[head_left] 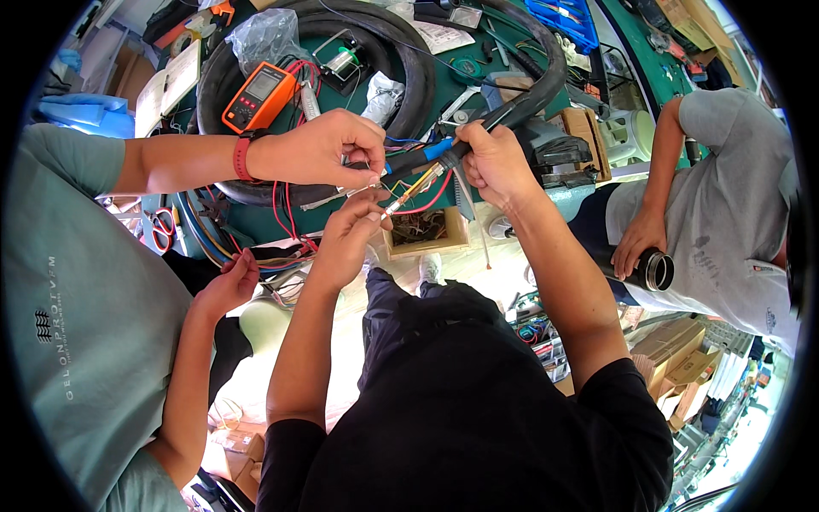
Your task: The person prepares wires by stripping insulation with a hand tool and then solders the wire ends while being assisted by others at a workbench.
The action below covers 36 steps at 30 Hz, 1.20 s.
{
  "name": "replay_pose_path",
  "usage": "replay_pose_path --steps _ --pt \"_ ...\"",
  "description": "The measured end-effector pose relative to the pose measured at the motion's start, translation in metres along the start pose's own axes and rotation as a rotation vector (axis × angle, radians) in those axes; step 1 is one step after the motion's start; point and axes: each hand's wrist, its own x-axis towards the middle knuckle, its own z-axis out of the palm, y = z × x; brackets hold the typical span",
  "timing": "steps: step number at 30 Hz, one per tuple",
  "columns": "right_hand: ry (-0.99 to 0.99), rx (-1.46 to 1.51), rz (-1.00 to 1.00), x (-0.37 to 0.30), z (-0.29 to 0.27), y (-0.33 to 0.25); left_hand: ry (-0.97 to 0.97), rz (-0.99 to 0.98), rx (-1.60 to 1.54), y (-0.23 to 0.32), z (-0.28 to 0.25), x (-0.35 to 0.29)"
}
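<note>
My right hand [497, 167] is wrapped round a thick black cable [522, 104], close to where its sheath ends in blue and grey wrapping. From that end fans a bundle of thin coloured wires, among them a looping red wire [437, 198]. With pinched fingers, my left hand [348, 235] holds the pale tip of a yellow-and-copper wire [415, 186]. Right above it, a co-worker's hand [328, 145] with a red wrist strap pinches a fine wire from the same bundle. That co-worker's other hand [232, 282] is beside several more coloured wires.
The green work table [256, 224] bears a coiled black cable [418, 64], an orange meter [258, 96], red-handled scissors [159, 229] and a blue tray [563, 21]. Below the bundle stands a wooden box of scraps [424, 229]. At right, another person holds a dark flask [655, 270].
</note>
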Motion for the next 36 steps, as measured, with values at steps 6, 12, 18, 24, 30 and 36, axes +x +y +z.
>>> replay_pose_path --steps 6,12,18,24,30,36 --pt "0.009 0.003 0.003 0.0009 -0.0002 0.0005 0.019 -0.009 -0.031 -0.0025 0.0005 -0.0003" --pt "0.000 0.014 -0.014 0.0014 -0.0006 0.0014 0.006 0.014 -0.039 -0.0011 0.0006 -0.0005" --pt "0.000 0.006 -0.018 0.0018 -0.0013 0.0018 0.009 0.021 -0.033 0.0005 0.0015 -0.0011" --pt "-0.002 0.010 -0.019 0.0024 -0.0015 0.0020 -0.006 0.016 -0.050 0.0025 0.0017 -0.0013" --pt "0.001 0.012 -0.011 0.0028 -0.0010 0.0017 -0.003 0.018 -0.053 0.0031 0.0017 -0.0021" --pt "0.003 0.010 -0.008 0.0023 -0.0007 0.0015 -0.002 0.016 -0.057 0.0003 0.0011 -0.0023"
